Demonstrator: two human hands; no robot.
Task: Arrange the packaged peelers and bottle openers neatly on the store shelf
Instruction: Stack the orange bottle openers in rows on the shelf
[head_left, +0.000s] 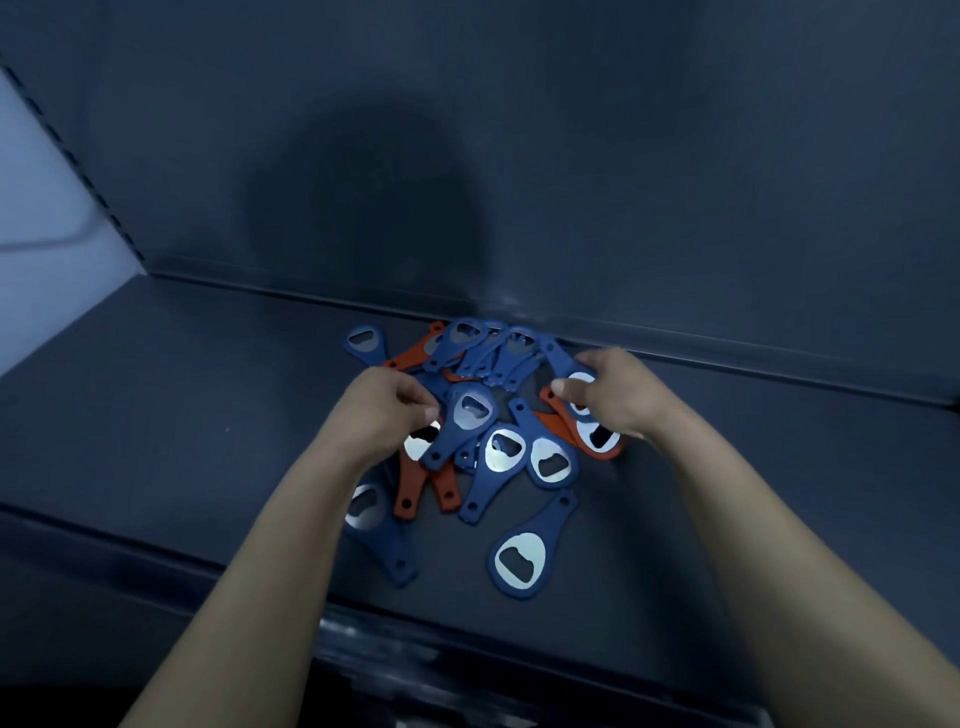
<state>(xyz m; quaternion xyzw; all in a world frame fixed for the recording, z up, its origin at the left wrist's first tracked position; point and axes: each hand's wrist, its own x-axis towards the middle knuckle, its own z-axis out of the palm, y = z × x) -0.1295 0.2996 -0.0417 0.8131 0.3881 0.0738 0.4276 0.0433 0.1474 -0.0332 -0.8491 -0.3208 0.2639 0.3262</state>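
Several blue and orange bottle openers (501, 449) lie in a loose heap on the dark shelf (208, 395), close to its back wall. One blue opener (519, 558) lies apart at the front. My left hand (382, 410) sits at the heap's left side, its fingers pinching the head of a blue opener (465, 415). At the heap's right side my right hand (610, 392) has its fingers curled round another blue opener (569, 371), above an orange one (597, 436). No peelers are in view.
The shelf's back wall (571, 182) rises right behind the heap. A slotted upright (67, 156) runs along the left edge. The shelf's front lip (156, 551) crosses below my forearms.
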